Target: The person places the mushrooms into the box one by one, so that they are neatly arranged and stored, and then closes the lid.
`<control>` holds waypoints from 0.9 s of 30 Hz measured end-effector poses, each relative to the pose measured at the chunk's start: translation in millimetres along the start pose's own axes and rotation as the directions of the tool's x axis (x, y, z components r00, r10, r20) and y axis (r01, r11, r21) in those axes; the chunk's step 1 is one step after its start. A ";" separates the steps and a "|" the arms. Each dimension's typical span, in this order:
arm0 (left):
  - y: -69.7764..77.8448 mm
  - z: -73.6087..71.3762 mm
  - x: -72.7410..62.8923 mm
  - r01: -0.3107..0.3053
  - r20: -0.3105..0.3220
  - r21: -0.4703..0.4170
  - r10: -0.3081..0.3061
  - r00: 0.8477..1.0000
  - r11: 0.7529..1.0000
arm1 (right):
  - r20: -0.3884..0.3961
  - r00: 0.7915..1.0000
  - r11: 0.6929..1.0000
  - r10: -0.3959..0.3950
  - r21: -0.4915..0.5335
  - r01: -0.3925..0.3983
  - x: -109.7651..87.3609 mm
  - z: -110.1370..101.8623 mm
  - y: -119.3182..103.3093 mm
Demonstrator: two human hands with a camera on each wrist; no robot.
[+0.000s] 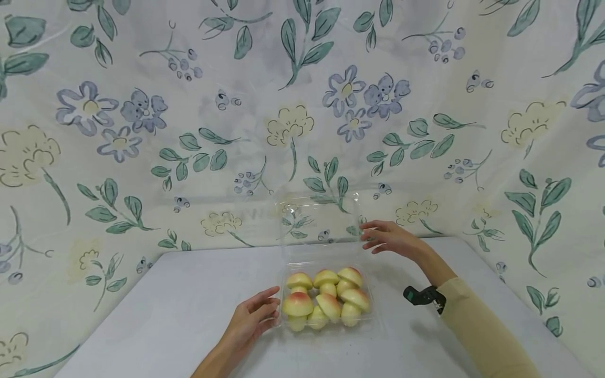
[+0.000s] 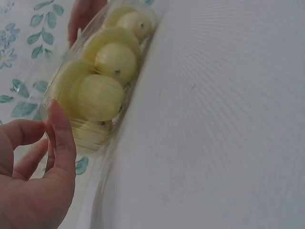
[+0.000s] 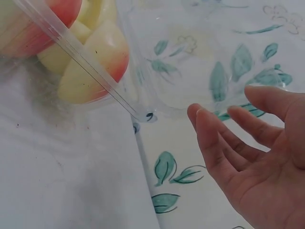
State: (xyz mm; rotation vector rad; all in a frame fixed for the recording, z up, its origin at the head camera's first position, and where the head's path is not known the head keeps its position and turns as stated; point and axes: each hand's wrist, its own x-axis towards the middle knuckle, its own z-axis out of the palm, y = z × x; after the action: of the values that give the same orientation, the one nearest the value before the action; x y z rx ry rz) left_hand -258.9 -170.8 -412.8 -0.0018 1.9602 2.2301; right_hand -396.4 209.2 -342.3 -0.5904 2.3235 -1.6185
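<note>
A clear plastic clamshell box (image 1: 328, 329) stands on the table with its transparent lid (image 1: 319, 226) raised upright at the back. Inside lie several pale-yellow mushroom-shaped pieces (image 1: 299, 303), their caps blushed red; the left wrist view shows their rounded stems (image 2: 101, 98) through the wall. My left hand (image 1: 250, 323) is at the box's left side, fingers loosely bent, the fingertips at the rim; whether they touch it is hard to tell. Beside the lid's right edge, my right hand (image 1: 389, 239) has its fingers spread and relaxed, holding nothing (image 3: 257, 143).
The white table (image 1: 203, 294) extends on both sides of the box. Behind it hangs a cloth (image 1: 255, 157) printed with leaves and flowers, close to the raised lid. A black strap device (image 1: 425, 296) sits on my right wrist by the beige sleeve (image 1: 482, 325).
</note>
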 end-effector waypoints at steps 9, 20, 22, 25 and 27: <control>-0.3 0.8 0.6 -0.007 0.007 -0.006 0.007 1.000 1.000 | -0.002 1.000 0.999 -0.028 -0.046 0.028 -9.1 -2.6 -5.7; -1.1 0.6 -0.3 -0.002 -0.001 -0.018 0.002 1.000 1.000 | 0.028 0.996 0.996 -0.081 -0.026 0.082 -24.5 -2.2 -17.6; -1.1 0.3 -0.5 -0.003 -0.001 -0.017 0.003 1.000 1.000 | 0.032 0.996 0.996 -0.083 -0.012 0.083 -27.0 -1.7 -18.4; -0.8 0.4 -0.4 -0.004 0.000 -0.016 0.004 1.000 1.000 | 0.028 0.997 0.997 -0.071 0.002 0.071 -30.3 -0.3 -18.9; -0.6 0.6 -0.7 -0.003 -0.001 -0.016 0.003 1.000 1.000 | 0.030 0.997 0.998 -0.066 0.000 0.066 -32.2 0.8 -18.8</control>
State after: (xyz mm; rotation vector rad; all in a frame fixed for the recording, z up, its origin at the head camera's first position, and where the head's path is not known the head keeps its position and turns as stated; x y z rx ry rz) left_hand -258.0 -170.3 -413.2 -0.0013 1.9446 2.2478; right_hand -364.0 217.6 -325.9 -0.6940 2.3062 -1.6253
